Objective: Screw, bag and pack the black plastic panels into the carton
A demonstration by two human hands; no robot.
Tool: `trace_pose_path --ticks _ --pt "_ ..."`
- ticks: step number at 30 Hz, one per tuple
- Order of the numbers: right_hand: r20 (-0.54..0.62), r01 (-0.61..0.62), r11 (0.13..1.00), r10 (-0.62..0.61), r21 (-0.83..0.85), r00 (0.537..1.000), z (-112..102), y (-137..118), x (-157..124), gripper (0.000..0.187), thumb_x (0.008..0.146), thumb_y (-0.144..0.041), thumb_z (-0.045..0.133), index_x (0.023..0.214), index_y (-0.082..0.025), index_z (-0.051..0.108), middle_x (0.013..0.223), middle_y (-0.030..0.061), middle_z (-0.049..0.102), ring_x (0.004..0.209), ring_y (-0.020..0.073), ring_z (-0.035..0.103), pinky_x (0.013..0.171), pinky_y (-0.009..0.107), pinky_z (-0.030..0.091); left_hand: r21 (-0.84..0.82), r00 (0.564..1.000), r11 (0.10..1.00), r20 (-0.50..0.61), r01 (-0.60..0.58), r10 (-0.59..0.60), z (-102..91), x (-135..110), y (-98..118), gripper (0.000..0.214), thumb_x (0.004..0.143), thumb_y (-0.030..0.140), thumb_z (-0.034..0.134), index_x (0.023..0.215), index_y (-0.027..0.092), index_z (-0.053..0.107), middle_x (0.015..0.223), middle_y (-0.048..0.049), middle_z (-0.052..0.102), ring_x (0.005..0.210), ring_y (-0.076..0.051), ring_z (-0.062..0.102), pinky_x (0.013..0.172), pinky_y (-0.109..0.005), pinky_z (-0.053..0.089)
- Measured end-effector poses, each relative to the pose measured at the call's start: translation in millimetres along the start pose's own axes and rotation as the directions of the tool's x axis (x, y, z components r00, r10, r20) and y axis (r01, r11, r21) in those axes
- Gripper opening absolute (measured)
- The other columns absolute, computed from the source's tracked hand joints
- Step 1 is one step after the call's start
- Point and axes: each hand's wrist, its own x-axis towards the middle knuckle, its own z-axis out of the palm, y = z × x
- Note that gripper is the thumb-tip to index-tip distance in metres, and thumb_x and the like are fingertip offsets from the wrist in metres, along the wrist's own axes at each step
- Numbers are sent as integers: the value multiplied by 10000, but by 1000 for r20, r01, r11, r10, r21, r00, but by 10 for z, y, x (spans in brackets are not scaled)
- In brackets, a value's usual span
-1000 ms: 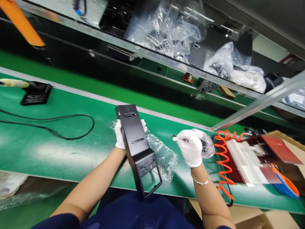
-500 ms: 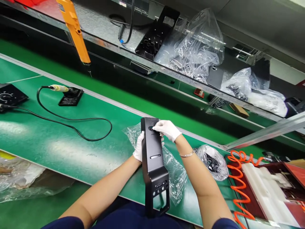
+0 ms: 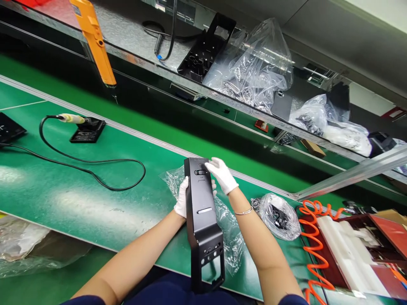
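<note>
A long black housing with slots near its far end and a rectangular opening at its near end is tilted up in front of me. My left hand, in a white glove, is wrapped around it from the left; its fingertips show past the right edge. My right hand, gloved as well, touches the far right part of the top face, beside the upper slot. Its fingers are somewhat apart, and I see nothing held in them. A crumpled clear plastic bag lies under the housing.
A soldering iron rests in its stand at left, its cable looped on the green bench. An orange electric screwdriver hangs above. To the right are a bag of black parts and a coiled orange hose. A loaded shelf crosses overhead.
My right fingers have moved from a pinch at the upper slot to the housing's far right edge and loosened, so the slot is visible. The left hand keeps its hold. The view has shifted slightly.
</note>
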Motion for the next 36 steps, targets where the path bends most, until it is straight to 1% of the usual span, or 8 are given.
trace_pose_path --ticks 5,16,20,23,25,28,32,36 --pt "201 -73 976 31 206 979 147 28 -95 481 717 -537 755 1040 -195 653 1031 61 729 880 185 670 809 322 565 -15 994 1000 -112 -14 13 4 -28 -34 593 943 588 441 1237 122 660 1085 -124 767 938 -266 739 910 -417 581" --pt "141 -89 943 45 320 989 136 74 -153 513 783 -590 720 1121 -212 648 1037 62 723 954 206 688 859 344 583 15 992 999 -117 -49 51 99 -85 30 627 885 623 523 1281 151 635 1120 -132 758 959 -278 732 976 -449 560" --pt "52 -40 929 23 368 998 -183 252 -696 589 891 -652 528 1351 -284 538 1427 54 573 1335 188 542 1124 356 469 26 996 996 -21 -82 83 142 -84 150 776 802 710 571 1284 105 635 1201 -181 719 1038 -310 713 954 -464 578" --pt "184 -76 979 41 187 982 -297 547 -1325 492 836 -520 683 1256 -268 637 1375 65 622 1305 249 571 1149 430 452 11 980 981 -56 -192 193 92 -57 257 737 786 698 588 1232 118 669 1161 -166 736 1037 -313 715 948 -473 588" --pt "292 -105 993 82 62 953 -232 745 -1713 446 824 -402 694 1251 -285 640 1240 43 696 1150 249 656 1055 430 520 15 966 971 -96 -240 240 57 -45 264 661 794 685 576 1194 172 696 1141 -135 751 1040 -308 720 970 -488 581" --pt "53 -260 963 257 76 965 -148 951 -2071 366 826 -286 559 1176 -276 663 1050 24 734 797 199 692 681 342 590 161 968 976 -183 -145 174 46 -55 122 722 765 762 545 1239 234 682 1228 -113 729 1136 -327 688 1005 -507 568" --pt "-247 -273 961 277 51 929 -855 1120 -2488 408 741 -303 551 1100 -267 741 1059 25 753 855 232 717 590 322 595 639 929 755 -350 147 116 51 -94 -139 595 679 590 756 1198 310 678 1141 -35 761 1211 -320 644 1179 -493 432" --pt "-635 -336 940 297 63 713 -1994 1324 -3649 488 638 -296 591 1087 -216 767 1234 61 723 1209 302 640 1066 453 534 913 968 332 -249 238 -10 -53 -89 -197 730 630 629 789 1257 283 647 1172 -76 749 1222 -379 625 1260 -584 264"
